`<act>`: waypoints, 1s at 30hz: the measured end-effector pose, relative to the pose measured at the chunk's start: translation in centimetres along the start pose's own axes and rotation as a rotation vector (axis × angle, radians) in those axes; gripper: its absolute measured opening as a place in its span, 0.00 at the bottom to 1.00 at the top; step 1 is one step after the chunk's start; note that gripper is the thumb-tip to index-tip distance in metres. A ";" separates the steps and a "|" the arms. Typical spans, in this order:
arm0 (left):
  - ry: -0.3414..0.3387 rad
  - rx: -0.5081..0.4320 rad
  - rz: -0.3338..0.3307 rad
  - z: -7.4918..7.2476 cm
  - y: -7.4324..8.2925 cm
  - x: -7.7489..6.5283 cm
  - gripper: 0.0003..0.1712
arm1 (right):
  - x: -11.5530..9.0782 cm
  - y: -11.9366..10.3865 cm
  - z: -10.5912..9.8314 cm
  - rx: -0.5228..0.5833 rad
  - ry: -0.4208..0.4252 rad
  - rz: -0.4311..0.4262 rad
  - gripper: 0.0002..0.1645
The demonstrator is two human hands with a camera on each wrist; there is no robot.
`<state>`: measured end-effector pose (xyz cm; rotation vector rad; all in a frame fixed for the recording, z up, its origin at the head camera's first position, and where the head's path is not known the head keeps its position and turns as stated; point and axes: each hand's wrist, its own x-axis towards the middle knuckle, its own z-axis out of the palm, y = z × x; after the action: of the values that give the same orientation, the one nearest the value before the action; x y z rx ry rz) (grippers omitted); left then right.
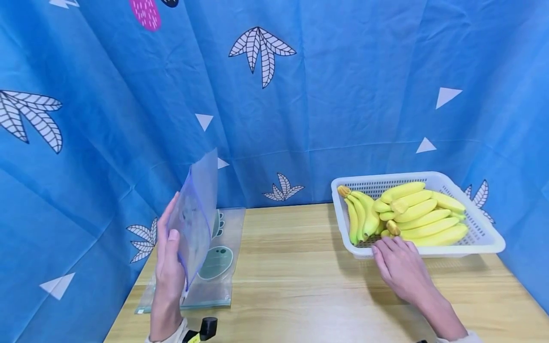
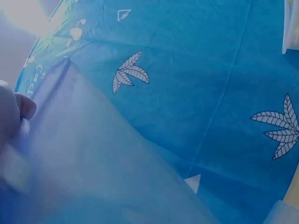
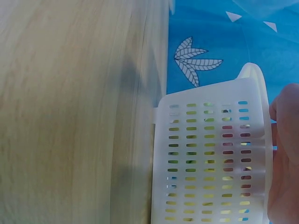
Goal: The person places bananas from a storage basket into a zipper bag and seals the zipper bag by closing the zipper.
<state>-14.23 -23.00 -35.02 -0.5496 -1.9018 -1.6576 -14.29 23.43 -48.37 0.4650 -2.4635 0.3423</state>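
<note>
My left hand (image 1: 169, 257) grips a translucent zip bag (image 1: 195, 214) with a purple edge, thumb on the near side and fingers behind it. The bag stands upright above the table and spreads blurred across the left wrist view (image 2: 103, 154). Over the front rim of a white plastic basket (image 1: 484, 245) lies my right hand (image 1: 403, 271), its fingertips reaching inside beside a banana stem. Whether those fingers hold the rim or a banana is hidden. Several bunches of yellow bananas (image 1: 424, 219) fill the basket. In the right wrist view its slotted wall (image 3: 210, 154) shows beside the hand.
Flat on the table's left side lies another clear bag (image 1: 216, 264) with green printed shapes, partly under the held one. The wooden table (image 1: 291, 267) spans between bag and basket. A blue patterned curtain (image 1: 321, 109) closes off the back and sides.
</note>
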 end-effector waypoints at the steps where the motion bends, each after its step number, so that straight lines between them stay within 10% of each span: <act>1: 0.003 0.003 0.004 0.0 -0.1 0.0 0.30 | 0.0 0.0 0.0 0.001 0.000 0.000 0.11; 12: 0.057 0.225 -0.091 2.5 -2.1 -0.4 0.24 | 0.0 0.0 0.1 -0.001 -0.020 0.013 0.11; 30: 0.244 0.416 0.208 5.8 -3.2 0.7 0.22 | 1.3 -0.8 -1.7 0.080 -0.181 0.071 0.18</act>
<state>-17.59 -17.86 -37.47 -0.3432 -1.8636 -1.1011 -14.08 22.97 -46.20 0.4607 -2.6548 0.4473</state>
